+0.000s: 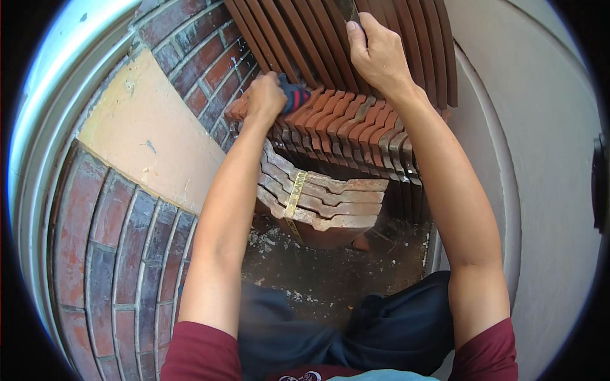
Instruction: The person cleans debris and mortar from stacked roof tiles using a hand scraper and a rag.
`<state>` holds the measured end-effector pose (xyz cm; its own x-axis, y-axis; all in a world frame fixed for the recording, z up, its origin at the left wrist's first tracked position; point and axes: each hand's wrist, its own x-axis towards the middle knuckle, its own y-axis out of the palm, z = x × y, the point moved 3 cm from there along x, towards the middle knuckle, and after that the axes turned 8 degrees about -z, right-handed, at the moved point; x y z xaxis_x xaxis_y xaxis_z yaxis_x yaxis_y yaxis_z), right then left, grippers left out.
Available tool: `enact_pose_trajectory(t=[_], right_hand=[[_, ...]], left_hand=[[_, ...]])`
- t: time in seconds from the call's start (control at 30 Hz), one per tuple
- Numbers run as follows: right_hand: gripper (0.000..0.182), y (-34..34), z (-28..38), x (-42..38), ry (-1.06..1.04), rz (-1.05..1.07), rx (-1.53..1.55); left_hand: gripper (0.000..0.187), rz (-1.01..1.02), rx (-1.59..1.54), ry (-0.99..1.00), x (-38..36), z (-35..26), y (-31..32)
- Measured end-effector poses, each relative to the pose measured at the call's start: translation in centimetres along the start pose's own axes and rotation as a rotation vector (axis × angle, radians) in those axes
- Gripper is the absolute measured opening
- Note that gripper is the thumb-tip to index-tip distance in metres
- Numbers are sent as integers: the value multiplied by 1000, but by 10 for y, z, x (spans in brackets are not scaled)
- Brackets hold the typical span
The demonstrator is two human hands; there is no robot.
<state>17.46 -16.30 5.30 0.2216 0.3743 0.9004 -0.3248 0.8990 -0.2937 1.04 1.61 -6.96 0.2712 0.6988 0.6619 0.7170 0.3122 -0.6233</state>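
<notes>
My left hand [265, 96] is closed on a dark blue cloth [294, 95] with red stripes, at the left end of a row of orange roof tiles [346, 120] standing on edge. The hand and cloth are slightly blurred. Higher up, my right hand [379, 54] is closed, thumb up, on a dark, flat, blade-like piece [347, 10] that runs out at the top edge; its kind cannot be made out. Behind it, long brown tiles [298, 38] lean side by side. Nearer to me is a strapped bundle of weathered tiles [324, 197] with a yellow band [295, 193].
A brick wall [121, 235] with a smooth beige panel [149, 127] curves along the left. On the right stands a plain grey wall [540, 159]. The dark floor [305, 273] between the tiles and my legs is littered with pale crumbs.
</notes>
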Motion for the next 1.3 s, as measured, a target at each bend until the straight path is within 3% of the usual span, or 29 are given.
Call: enact_pose_trajectory(t=[0.1,0.27,0.37,0.47,0.57,0.73,0.83,0.97,1.0,1.1,1.23,1.3], right_hand=[[24,3,-7,1,4,-116,50],[23,23,-9,-5,11,-270,213],[23,34,-7,-11,27,-273,226],[22,42,-9,-14,84,-276,299],[20,45,-12,-13,121,-332,376],[17,38,-13,-6,54,-531,417],[10,22,-12,-2,63,-510,556],[12,34,-17,1,96,-510,513],[12,41,-15,4,21,-568,541],[12,40,9,0,143,-344,546],[10,28,33,4,-105,-263,399],[10,21,42,7,-188,-211,336]], left_hand=[[14,-202,-59,-39,-7,33,-3],[27,-275,-117,5,-12,37,-1],[47,-139,-45,-29,-12,34,-2],[61,-46,195,70,-18,20,2],[71,77,236,-12,-14,22,5],[50,77,294,28,-15,19,6],[48,79,330,0,-14,17,9],[47,73,258,0,-17,19,7],[47,55,252,-6,-17,18,6],[47,51,214,-49,-16,20,5],[47,-14,63,-120,-6,22,3],[49,-253,-141,-137,12,29,6]])
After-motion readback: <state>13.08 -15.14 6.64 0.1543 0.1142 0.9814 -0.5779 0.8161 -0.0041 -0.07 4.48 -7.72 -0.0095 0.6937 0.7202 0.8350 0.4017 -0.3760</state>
